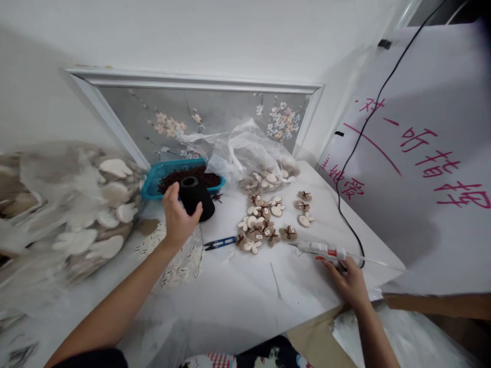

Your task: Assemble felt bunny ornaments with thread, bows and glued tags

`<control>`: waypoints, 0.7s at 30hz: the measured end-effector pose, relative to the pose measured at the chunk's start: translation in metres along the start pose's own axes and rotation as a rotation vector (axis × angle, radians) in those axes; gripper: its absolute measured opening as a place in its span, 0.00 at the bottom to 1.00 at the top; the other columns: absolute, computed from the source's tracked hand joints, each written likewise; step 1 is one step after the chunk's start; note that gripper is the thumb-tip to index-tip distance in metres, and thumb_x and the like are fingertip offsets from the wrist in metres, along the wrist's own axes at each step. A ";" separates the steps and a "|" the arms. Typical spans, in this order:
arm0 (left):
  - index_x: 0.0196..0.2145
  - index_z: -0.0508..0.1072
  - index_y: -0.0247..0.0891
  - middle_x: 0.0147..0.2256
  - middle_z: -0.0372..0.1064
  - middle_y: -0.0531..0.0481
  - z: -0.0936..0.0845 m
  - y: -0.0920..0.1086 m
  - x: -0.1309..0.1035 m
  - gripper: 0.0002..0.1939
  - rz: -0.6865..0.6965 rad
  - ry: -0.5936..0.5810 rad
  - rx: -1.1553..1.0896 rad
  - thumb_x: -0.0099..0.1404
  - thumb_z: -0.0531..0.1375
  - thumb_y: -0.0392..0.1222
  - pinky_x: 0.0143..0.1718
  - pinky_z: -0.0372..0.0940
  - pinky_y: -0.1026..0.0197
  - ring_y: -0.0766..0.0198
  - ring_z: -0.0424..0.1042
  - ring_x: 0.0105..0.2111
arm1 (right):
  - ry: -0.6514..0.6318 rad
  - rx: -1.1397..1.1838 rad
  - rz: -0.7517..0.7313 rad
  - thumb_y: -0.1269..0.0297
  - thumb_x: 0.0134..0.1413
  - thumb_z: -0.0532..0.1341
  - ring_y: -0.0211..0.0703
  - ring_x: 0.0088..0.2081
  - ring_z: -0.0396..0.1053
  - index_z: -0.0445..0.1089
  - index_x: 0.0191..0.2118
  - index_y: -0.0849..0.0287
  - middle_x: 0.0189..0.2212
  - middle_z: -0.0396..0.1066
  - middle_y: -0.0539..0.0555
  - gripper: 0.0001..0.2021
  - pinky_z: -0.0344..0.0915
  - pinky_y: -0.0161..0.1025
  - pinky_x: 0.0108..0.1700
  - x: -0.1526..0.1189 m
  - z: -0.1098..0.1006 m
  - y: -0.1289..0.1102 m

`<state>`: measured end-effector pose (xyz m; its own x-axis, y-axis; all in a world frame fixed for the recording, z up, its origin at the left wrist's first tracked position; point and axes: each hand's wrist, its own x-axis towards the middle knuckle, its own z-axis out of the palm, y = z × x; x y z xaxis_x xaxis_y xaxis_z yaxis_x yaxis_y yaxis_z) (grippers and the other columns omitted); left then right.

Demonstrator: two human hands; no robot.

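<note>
My left hand grips a black spool of thread at the front of a blue tray filled with dark brown bits, perhaps small bows. In my right hand is a white glue gun, its nozzle pointing left and a clear glue stick out of its back. Left of the nozzle lies a cluster of small beige and brown fabric pieces, several with brown bows and small labels. Blue thread snips touch the cluster's left side. Loose white labels are spread below my left hand.
A large clear bag of beige pieces stands at left. Another plastic bag with similar pieces sits at the back against a framed floral panel. A black cord hangs down at right before a white board with red writing.
</note>
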<state>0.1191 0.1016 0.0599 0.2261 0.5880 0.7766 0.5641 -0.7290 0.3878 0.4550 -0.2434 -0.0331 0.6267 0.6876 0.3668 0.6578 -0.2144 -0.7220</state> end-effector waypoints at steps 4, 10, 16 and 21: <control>0.66 0.57 0.38 0.63 0.59 0.37 -0.018 0.037 -0.062 0.35 0.253 -0.599 -0.111 0.65 0.60 0.50 0.64 0.55 0.46 0.46 0.57 0.64 | -0.085 -0.003 0.016 0.43 0.49 0.65 0.49 0.24 0.67 0.75 0.29 0.54 0.23 0.70 0.56 0.18 0.65 0.47 0.27 0.011 -0.010 0.006; 0.66 0.59 0.46 0.66 0.52 0.46 -0.049 0.048 -0.107 0.37 0.289 -1.151 -0.155 0.64 0.59 0.60 0.65 0.52 0.55 0.47 0.58 0.64 | -0.149 0.043 0.053 0.44 0.49 0.65 0.50 0.29 0.67 0.75 0.31 0.55 0.30 0.71 0.59 0.18 0.64 0.47 0.29 0.014 -0.007 -0.001; 0.60 0.69 0.40 0.62 0.60 0.41 -0.064 0.041 -0.105 0.31 0.182 -1.023 0.082 0.65 0.58 0.59 0.63 0.57 0.44 0.41 0.62 0.61 | -0.065 0.047 0.109 0.41 0.45 0.66 0.56 0.38 0.70 0.74 0.32 0.56 0.35 0.72 0.62 0.21 0.66 0.49 0.37 0.007 -0.001 0.005; 0.59 0.70 0.38 0.62 0.60 0.40 -0.026 0.078 -0.086 0.27 0.217 -0.947 -0.028 0.66 0.57 0.54 0.64 0.57 0.47 0.46 0.61 0.62 | -0.025 -0.016 0.061 0.45 0.46 0.66 0.55 0.38 0.69 0.73 0.31 0.56 0.35 0.72 0.61 0.18 0.65 0.50 0.41 0.009 0.000 0.002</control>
<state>0.1231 -0.0153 0.0367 0.8753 0.4694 0.1161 0.4185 -0.8557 0.3043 0.4619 -0.2378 -0.0307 0.6551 0.6902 0.3073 0.6254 -0.2671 -0.7332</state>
